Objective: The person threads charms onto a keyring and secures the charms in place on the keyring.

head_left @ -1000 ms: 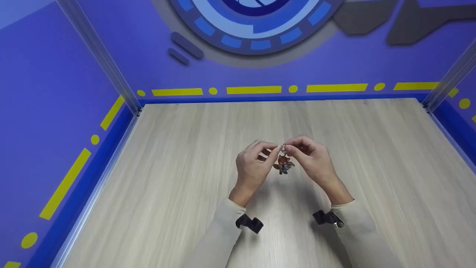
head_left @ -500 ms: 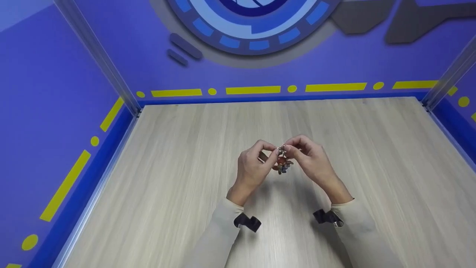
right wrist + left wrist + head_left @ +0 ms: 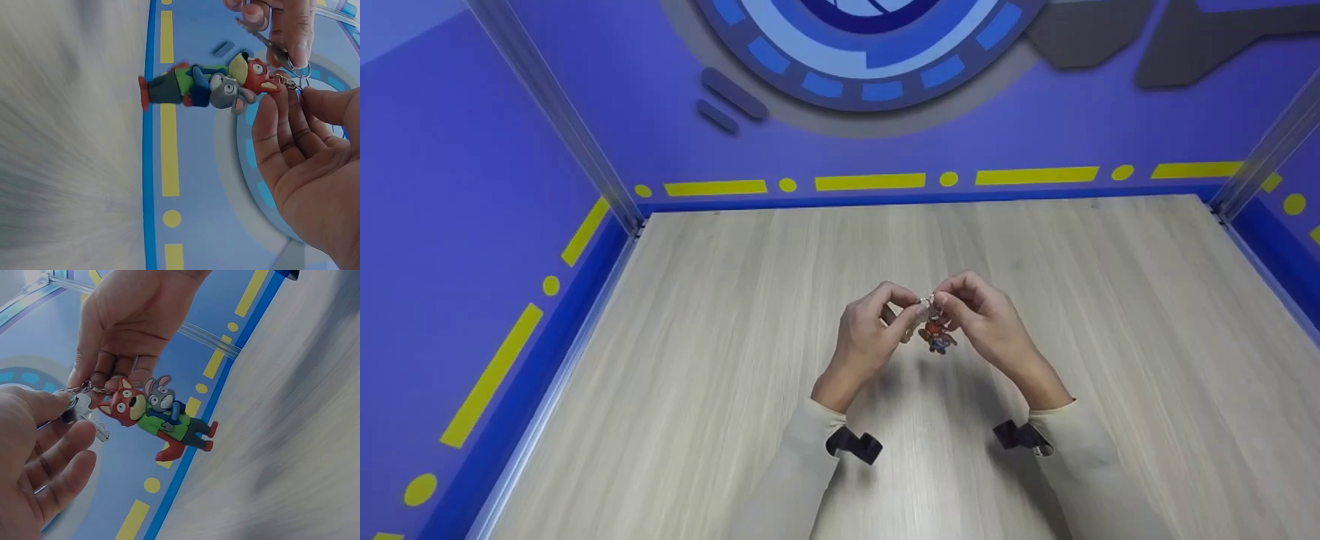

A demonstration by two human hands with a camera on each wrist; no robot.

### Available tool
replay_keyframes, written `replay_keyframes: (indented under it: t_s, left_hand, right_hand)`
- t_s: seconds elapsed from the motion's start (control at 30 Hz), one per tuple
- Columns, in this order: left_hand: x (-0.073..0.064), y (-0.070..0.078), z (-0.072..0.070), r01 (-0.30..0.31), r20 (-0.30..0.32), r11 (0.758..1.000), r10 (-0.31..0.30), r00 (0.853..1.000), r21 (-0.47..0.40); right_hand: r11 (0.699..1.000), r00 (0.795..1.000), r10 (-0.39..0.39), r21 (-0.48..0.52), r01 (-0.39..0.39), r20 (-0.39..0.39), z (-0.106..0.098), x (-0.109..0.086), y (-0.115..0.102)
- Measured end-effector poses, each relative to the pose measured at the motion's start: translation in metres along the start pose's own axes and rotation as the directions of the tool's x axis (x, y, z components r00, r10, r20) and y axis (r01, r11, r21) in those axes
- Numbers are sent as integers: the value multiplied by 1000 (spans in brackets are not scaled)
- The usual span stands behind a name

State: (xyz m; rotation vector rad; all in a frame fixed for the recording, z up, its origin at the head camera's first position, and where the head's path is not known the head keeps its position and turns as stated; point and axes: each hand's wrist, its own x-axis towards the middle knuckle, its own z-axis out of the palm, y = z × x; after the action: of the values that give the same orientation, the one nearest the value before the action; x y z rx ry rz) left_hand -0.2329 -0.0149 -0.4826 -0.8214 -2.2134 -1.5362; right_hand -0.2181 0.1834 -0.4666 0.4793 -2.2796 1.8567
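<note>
Both hands meet over the middle of the table, holding a key ring [image 3: 309, 71] between them. My left hand [image 3: 864, 336] pinches a silver key [image 3: 100, 426] by its head, with the blade sticking out past the thumb. My right hand [image 3: 991, 324] pinches the ring where a short chain [image 3: 287, 82] joins it. From that chain hangs a rubber charm [image 3: 938, 343], a red fox in a green shirt [image 3: 147, 423] with a grey rabbit [image 3: 161, 400] at its side. Whether a second key lies under the left fingertips, I cannot tell.
A pale wood-grain table [image 3: 697, 360] lies under the hands. Blue panels [image 3: 1020, 142] with yellow dashes stand at the back and both sides, joined by metal corner posts [image 3: 555, 112]. Each wrist carries a black strap mount [image 3: 855, 445].
The charm swings slightly right, out from behind the left thumb. The key in my left hand has tilted downward, and that hand has shifted slightly. My right hand stays almost still.
</note>
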Motion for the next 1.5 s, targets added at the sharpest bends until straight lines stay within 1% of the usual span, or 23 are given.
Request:
replay_keyframes:
  t_s: [0.1, 0.17, 0.3, 0.4, 0.47, 0.57, 0.7, 0.8, 0.9, 1.03, 1.13, 1.37, 1.43, 1.5]
  left_hand:
    - [0, 1, -2, 22, 18, 1000, -22, 1000, 5]
    - [0, 1, -3, 22, 15, 1000, -22, 1000, 18]
    - [1, 2, -4, -17, -18, 999, 18, 1000, 42]
    - [2, 4, -5, -45, -41, 998, 46, 998, 38]
    - [3, 5, -6, -51, -51, 998, 53, 997, 32]
    - [3, 6, -8, -52, -59, 998, 53, 997, 23]
    - [3, 7, -9, -61, -68, 998, 63, 996, 26]
    - [4, 8, -11, -70, -80, 997, 72, 994, 31]
    - [4, 9, -12, -76, -99, 997, 78, 992, 25]
    - [5, 9, -14, -85, -120, 996, 85, 989, 5]
    - [6, 9, -14, -85, -132, 996, 85, 988, 0]
    - [6, 9, -15, -57, -140, 998, 56, 989, 2]
    - [6, 8, -16, -50, -135, 999, 48, 990, -7]
    - [6, 6, -18, -39, -130, 999, 36, 991, -21]
  right_hand:
    - [1000, 1000, -1, -6, 1, 14, 0, 0, 0]
    - [1000, 1000, -4, -4, 4, 22, 0, 0, 0]
    - [1000, 998, -9, 15, 8, 54, -1, -1, 1]
    - [999, 995, -6, 45, 1, 96, -2, -1, 3]
    - [998, 991, 6, 69, -16, 134, -2, -2, 4]
    - [994, 979, 35, 93, -55, 199, -3, -2, 8]
    - [991, 954, 57, 99, -90, 295, -3, -2, 11]
    - [992, 934, 51, 89, -87, 352, -3, -2, 13]
    - [996, 921, 54, 51, -79, 386, -2, -1, 14]
    - [997, 909, 64, 5, -73, 412, -1, -1, 15]
    - [996, 901, 79, -5, -85, 427, -1, -1, 16]
    - [993, 883, 121, -66, -102, 453, 0, 0, 17]
    - [991, 883, 129, -80, -104, 452, -1, 0, 18]
    - [990, 889, 134, -91, -104, 438, -3, 1, 19]
